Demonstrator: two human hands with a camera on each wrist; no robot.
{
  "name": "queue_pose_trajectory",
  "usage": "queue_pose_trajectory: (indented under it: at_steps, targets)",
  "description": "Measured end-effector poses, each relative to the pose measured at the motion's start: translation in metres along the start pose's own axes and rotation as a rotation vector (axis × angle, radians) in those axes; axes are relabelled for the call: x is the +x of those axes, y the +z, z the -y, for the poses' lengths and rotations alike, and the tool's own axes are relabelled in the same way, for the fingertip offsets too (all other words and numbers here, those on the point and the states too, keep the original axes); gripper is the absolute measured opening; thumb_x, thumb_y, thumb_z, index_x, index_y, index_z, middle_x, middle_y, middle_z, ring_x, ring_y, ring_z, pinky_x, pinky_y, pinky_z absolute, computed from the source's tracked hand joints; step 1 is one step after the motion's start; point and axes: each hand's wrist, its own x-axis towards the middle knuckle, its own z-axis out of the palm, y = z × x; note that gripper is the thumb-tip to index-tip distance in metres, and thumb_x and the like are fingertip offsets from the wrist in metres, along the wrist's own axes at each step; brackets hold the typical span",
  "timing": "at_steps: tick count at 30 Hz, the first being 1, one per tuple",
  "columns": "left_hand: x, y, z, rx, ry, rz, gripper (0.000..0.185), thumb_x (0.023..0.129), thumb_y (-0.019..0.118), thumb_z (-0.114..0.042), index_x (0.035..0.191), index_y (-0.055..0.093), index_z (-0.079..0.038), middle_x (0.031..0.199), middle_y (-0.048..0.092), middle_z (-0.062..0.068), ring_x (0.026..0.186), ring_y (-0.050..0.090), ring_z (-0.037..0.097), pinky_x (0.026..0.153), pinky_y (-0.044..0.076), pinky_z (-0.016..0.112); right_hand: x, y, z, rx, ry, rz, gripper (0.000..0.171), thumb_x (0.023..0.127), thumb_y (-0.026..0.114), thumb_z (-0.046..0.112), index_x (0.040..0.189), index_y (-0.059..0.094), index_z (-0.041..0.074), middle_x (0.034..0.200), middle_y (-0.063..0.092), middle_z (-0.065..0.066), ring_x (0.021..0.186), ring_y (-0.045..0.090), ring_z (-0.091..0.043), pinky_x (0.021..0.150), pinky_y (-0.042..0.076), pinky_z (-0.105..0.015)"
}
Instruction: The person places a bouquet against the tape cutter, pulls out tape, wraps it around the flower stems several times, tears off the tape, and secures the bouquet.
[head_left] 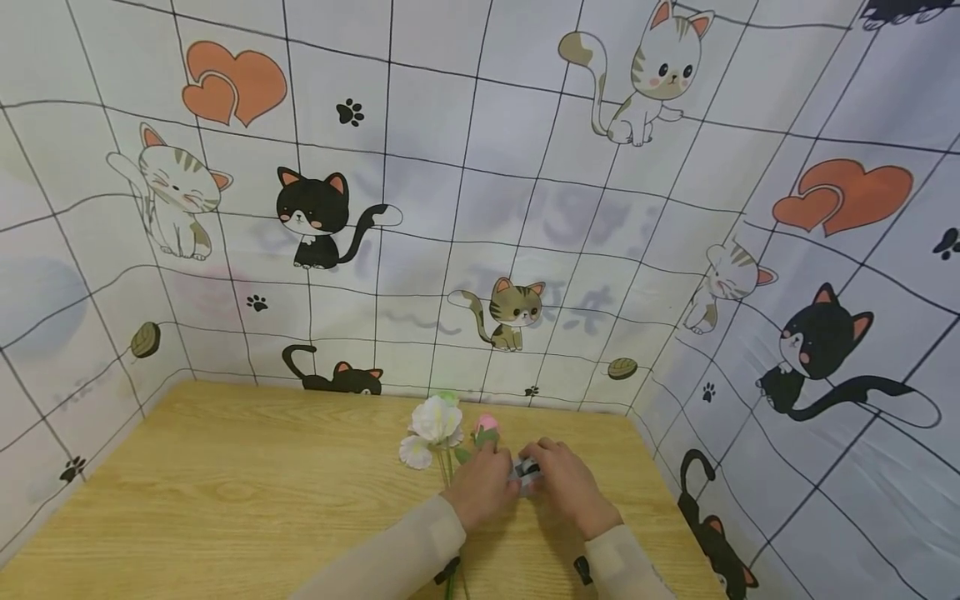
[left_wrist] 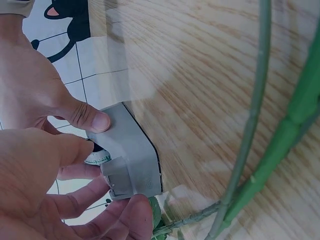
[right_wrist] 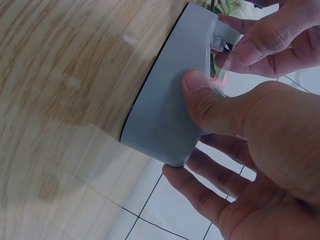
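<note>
Both hands, left hand (head_left: 486, 483) and right hand (head_left: 564, 483), grip a grey tape dispenser (right_wrist: 170, 105) between them; flowers (head_left: 435, 425) lie just beyond the left.

Both forearms come in from the bottom edge in pale sleeves, angled inward so the hands meet at the middle. The left hand (head_left: 483, 486) lies palm down, fingers curled, its fingertips (right_wrist: 252, 50) pinching at the top. The right hand (head_left: 567, 483) sits just beside it, touching, fingers wrapped underneath and its thumb (right_wrist: 202, 90) pressed flat on the side. Wrists are low, knuckles up, both hands closed in a firm grip.
</note>
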Motion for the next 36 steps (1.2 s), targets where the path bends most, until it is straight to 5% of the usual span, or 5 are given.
queue_pose_trajectory:
  at_steps: [26, 36]
  targets:
    - [0.0057, 0.0033, -0.0068, 0.012, -0.010, -0.077, 0.012, 0.111, 0.077, -0.006, 0.101, 0.080, -0.001, 0.104, 0.071, 0.012, 0.089, 0.062, 0.016, 0.061, 0.059, 0.024, 0.0041, -0.0008, 0.0009, 0.009, 0.030, -0.003, 0.046, 0.082, 0.103, 0.000, 0.120, 0.081, 0.011, 0.110, 0.076, -0.004, 0.099, 0.070, -0.024, 0.086, 0.067, -0.048]
    - [0.0052, 0.0026, -0.0021, -0.121, 0.039, -0.098, 0.009, 0.108, 0.080, -0.001, 0.099, 0.079, 0.001, 0.093, 0.081, 0.010, 0.080, 0.076, 0.015, 0.066, 0.061, 0.021, 0.0047, -0.0008, 0.0010, 0.021, 0.053, 0.015, 0.048, 0.081, 0.103, -0.002, 0.121, 0.081, 0.013, 0.107, 0.074, -0.003, 0.098, 0.069, -0.022, 0.085, 0.067, -0.048]
